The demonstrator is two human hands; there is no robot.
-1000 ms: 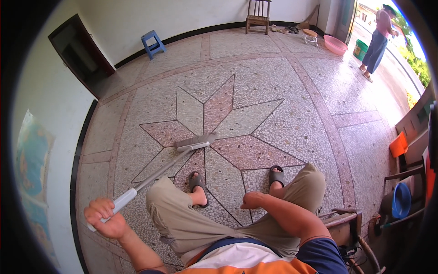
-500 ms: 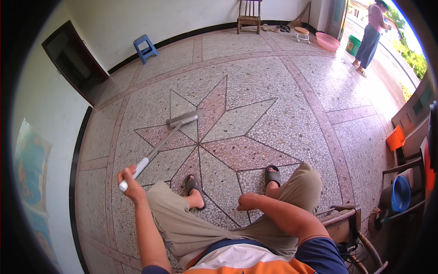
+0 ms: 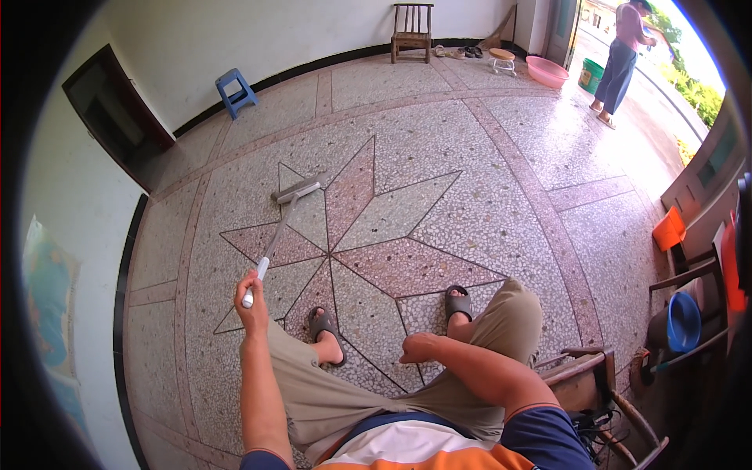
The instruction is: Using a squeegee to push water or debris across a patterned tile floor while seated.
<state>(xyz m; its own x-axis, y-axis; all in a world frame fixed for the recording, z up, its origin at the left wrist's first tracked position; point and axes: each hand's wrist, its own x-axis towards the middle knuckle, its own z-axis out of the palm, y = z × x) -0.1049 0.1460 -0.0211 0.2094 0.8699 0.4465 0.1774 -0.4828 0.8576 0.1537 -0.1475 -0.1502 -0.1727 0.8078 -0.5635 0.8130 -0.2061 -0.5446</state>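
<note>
Farther forward than 1 second ago, the head of the mop (image 3: 280, 229) now sits well past the middle of the floor star (image 3: 368, 196), and the left hand (image 3: 254, 315) stands closer to the left trouser leg (image 3: 329, 384), with the pole pointing more nearly straight ahead. Camera and room also shift slightly against each other between frames.

The mop's head rests across a pale petal of the star, just left of a pink petal. The left hand is clamped around the white grip (image 3: 262, 269), whose butt end pokes out below the fingers, and it does all the holding. The right hand (image 3: 423, 347) hangs inside the right knee (image 3: 521, 298), well apart from the mop; its back faces the camera, so I cannot tell how its fingers close underneath.

With just 1 hand on the mop, and that near its tail, the likeliest fault is twisting: if 1 end of the wide head drags harder on the speckled floor (image 3: 439, 141), it could swing round or tip onto its edge. A longer reach may pull the body forward and leave the wrist little power to press down. A careless pull back could bump the left sandal (image 3: 322, 321), and a wide sweep to the right could catch the right sandal (image 3: 457, 304).
</note>
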